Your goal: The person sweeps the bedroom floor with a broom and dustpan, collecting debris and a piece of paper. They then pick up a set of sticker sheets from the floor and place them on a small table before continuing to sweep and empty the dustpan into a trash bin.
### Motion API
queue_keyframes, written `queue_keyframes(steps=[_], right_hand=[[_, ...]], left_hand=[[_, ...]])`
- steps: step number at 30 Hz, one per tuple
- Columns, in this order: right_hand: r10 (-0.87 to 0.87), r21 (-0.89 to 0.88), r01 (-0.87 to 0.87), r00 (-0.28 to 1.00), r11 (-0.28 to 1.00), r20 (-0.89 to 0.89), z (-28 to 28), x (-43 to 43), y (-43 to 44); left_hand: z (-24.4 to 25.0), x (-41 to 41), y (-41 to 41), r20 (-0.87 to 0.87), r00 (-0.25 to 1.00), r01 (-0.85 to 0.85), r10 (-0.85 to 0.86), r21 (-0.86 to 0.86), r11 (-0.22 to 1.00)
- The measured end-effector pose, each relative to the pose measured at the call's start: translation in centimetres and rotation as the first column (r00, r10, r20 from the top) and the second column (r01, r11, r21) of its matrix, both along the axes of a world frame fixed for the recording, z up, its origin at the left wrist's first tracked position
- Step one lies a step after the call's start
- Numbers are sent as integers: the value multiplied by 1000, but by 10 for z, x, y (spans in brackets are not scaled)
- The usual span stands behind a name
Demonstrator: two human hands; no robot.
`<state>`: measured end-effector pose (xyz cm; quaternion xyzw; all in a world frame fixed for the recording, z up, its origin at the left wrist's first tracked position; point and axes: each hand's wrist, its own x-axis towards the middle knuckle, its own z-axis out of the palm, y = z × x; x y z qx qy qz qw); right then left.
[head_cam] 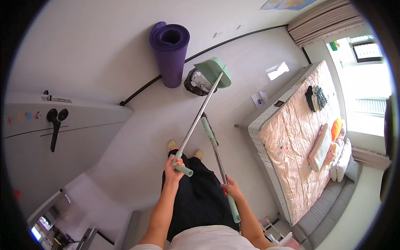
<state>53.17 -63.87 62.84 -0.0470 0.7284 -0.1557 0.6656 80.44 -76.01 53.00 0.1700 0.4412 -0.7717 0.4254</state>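
Observation:
My left hand (174,168) grips the green handle of a long-handled dustpan (200,114). Its pale green pan (213,71) is over a black-lined trash bin (192,83), covering part of the opening. White scraps (200,82) show inside the bin. In my right hand (232,188) is the metal shaft of a broom (218,159), just above its green grip. The green broom head (207,128) with dark bristles points away from me, close to the floor; I cannot tell if it touches.
A rolled purple mat (173,62) stands by the wall, left of the bin. To the right is a bed (287,153) with folded clothes (315,98) and pillows (340,161). A grey door (78,134) stands at left. Paper (260,99) lies near the bed.

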Motion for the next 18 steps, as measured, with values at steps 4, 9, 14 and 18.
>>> queue_keyframes(steps=[4, 9, 14, 18], right_hand=[[24, -15, -25, 1000, 1000, -15, 0, -2, 1], [62, -16, -62, 998, 998, -30, 0, 0, -3], [54, -12, -54, 998, 998, -21, -1, -4, 4], [59, 2, -59, 998, 998, -20, 0, -2, 1]], left_hand=[[0, 9, 12, 8, 1000, 17, -17, 1, 1000], [-7, 11, 11, 16, 1000, -11, 11, -24, 1000], [11, 9, 18, 170, 981, 103, -96, -34, 994], [10, 9, 23, -30, 999, 21, -22, -35, 999]])
